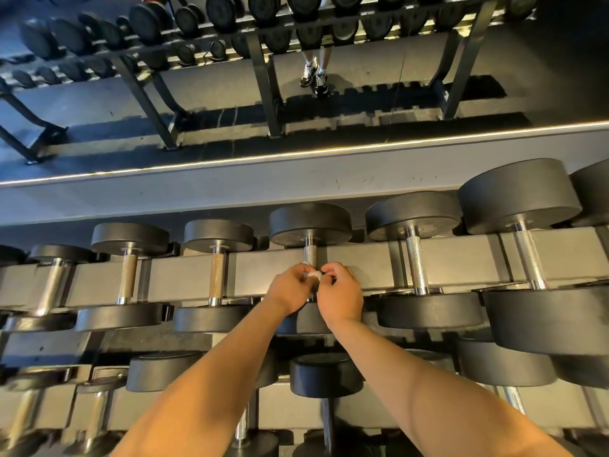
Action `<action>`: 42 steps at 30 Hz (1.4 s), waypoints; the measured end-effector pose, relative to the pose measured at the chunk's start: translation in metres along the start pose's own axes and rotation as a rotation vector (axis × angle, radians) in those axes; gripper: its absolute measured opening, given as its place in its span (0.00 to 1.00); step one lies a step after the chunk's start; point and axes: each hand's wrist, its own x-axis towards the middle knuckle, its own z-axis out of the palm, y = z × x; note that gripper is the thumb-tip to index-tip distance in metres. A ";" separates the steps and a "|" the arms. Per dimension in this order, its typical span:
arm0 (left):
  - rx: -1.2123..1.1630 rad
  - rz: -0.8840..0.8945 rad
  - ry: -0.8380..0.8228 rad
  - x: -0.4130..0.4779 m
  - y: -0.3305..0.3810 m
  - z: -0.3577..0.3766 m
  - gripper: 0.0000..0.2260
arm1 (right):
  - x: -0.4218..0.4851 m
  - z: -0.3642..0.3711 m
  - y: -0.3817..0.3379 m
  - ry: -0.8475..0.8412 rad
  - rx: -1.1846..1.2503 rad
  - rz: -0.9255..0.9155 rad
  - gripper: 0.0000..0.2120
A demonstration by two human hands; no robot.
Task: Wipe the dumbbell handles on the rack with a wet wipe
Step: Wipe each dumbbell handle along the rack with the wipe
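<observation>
Bare forearms [204, 390] reach up from the lower edge. A small white wet wipe [313, 274] sits between the fingertips of the 2 hands. The left hand [290, 288] and the right hand [341, 291] both pinch it with curled fingers. Just beyond the fingers runs a knurled handle [310, 255]; I cannot tell if the wipe touches it. More dumbbells [416, 258] lie on the rack [257, 275] to both sides of the fingers.

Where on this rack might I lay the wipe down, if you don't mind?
Free: the grey ledge behind the dumbbell heads; the rack beam between brown handle and middle handle. Crowded where left hand and right hand pinch the wipe.
</observation>
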 end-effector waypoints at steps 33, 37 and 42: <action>-0.032 -0.084 0.214 -0.017 0.006 0.010 0.18 | 0.068 0.010 -0.008 -0.243 0.016 -0.078 0.10; -0.059 -0.078 0.215 -0.015 0.004 0.011 0.18 | 0.065 0.002 -0.002 -0.245 -0.070 -0.104 0.08; -0.071 -0.072 0.226 -0.018 0.005 0.010 0.16 | 0.062 0.002 0.003 -0.245 -0.122 -0.126 0.05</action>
